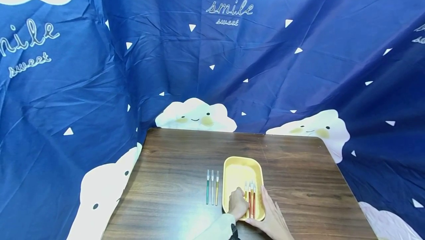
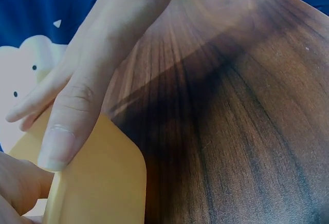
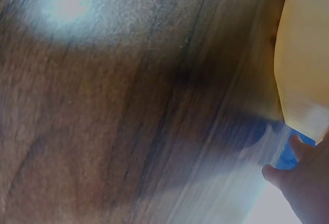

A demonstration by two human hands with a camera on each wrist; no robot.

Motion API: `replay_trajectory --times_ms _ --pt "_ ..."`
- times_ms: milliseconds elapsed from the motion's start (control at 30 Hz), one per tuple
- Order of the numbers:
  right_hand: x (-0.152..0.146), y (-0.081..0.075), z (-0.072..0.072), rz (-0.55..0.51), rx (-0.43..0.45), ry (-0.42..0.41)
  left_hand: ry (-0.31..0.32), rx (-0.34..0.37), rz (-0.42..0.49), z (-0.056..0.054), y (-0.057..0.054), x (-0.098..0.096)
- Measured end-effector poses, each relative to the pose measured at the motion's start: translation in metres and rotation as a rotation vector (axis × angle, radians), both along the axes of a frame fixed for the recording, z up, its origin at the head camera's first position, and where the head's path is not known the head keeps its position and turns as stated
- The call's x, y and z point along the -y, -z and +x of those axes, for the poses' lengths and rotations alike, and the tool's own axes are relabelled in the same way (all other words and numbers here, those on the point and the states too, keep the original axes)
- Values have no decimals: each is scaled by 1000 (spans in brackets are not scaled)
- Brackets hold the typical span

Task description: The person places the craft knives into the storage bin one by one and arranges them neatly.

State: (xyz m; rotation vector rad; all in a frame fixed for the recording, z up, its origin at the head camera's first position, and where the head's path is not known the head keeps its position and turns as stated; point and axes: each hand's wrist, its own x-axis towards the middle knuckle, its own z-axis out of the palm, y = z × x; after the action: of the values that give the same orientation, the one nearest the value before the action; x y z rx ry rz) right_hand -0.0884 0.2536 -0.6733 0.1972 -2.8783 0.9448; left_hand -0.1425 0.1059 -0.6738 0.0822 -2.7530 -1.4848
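Observation:
In the head view my left hand reaches inside a pale yellow tray, fingers curled beside several slim craft knives with red and gold handles and clear caps. Whether it pinches the nearest gold one I cannot tell. My right hand grips the tray's near right corner, thumb at the near end and fingers along the right wall. In the left wrist view, the right thumb bends over the tray rim; part of the left hand shows at lower left.
Three more capped craft knives, one green, one silver and one gold, lie side by side on the dark wooden table, left of the tray. A blue cloud-print cloth hangs behind the table.

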Motion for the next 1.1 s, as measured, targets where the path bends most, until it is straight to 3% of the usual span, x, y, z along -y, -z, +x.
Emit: replay_trajectory --times_ms 267,467,633,800,967,1100 --pt "1 -2 0 4 18 7 0 -63 -47 1 0 -1" --pt "0 -2 1 -6 28 19 2 -60 -64 -1 4 -3" --pt "-1 -2 4 -25 34 30 7 -60 -74 0 -1 -2" --pt "0 -1 4 -12 31 17 13 -16 -49 -2 -6 1" --pt "1 -1 1 0 29 8 27 -24 -27 -9 -19 4" --pt "1 -2 1 -6 27 9 44 -31 -42 -12 -40 9"
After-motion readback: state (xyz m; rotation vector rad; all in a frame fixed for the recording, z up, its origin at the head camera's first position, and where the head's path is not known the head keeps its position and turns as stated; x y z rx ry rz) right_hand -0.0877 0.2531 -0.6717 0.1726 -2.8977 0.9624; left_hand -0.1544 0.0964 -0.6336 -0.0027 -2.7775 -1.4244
